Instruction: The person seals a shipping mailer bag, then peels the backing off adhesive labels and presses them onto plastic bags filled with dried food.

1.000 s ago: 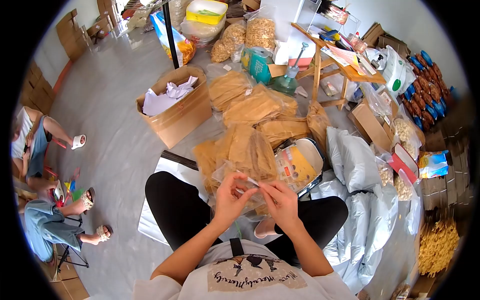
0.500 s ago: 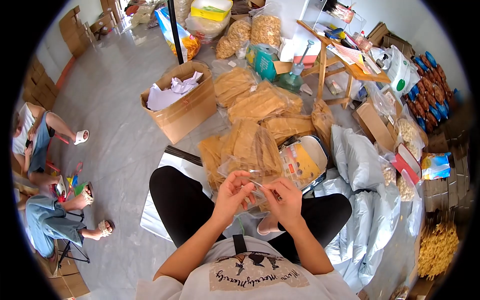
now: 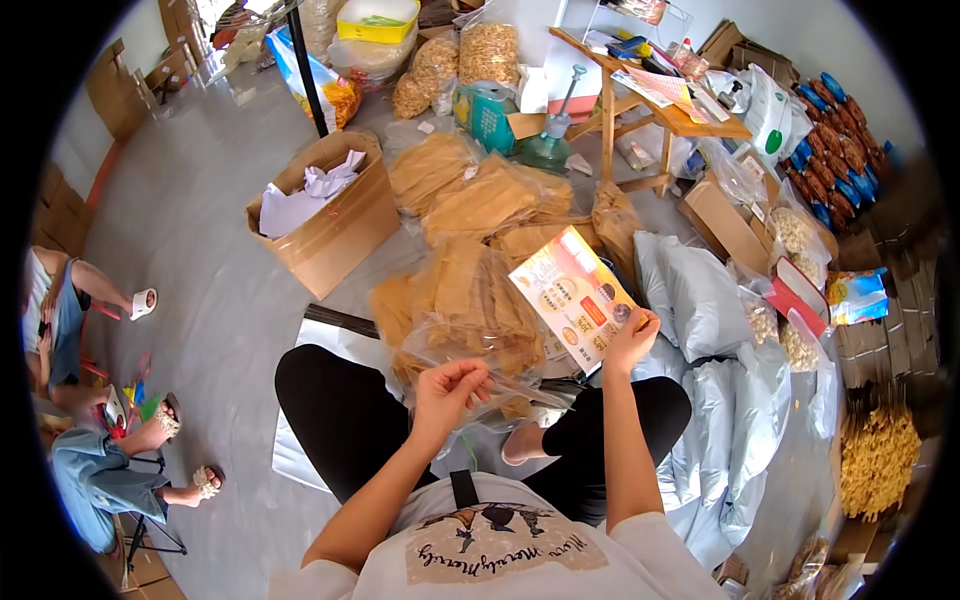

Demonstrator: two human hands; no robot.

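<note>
My right hand (image 3: 632, 342) grips the lower right corner of a printed leaflet (image 3: 572, 296), orange and cream with small pictures and a red block. The leaflet is raised and tilted above the bags. With fingers pinched, my left hand (image 3: 449, 398) holds the edge of a clear plastic bag (image 3: 440, 340) between my knees. Flat brown sheets (image 3: 480, 283) show through the plastic just beyond that hand. The rest of the bag lies low between my legs, partly hidden by my hand and its own creases.
More bagged brown sheets (image 3: 490, 195) lie ahead. A cardboard box (image 3: 340, 225) with white paper stands front left. Silver-grey packets (image 3: 700, 300) are piled at right, near a wooden table (image 3: 690, 125). Two people sit at far left, a sandal (image 3: 208, 482) showing. A water-jug pump (image 3: 570, 100) stands beyond.
My right hand has moved away from my left, right and forward, and now holds up a leaflet. My left hand stays at the plastic bag. The camera view has shifted slightly right.
</note>
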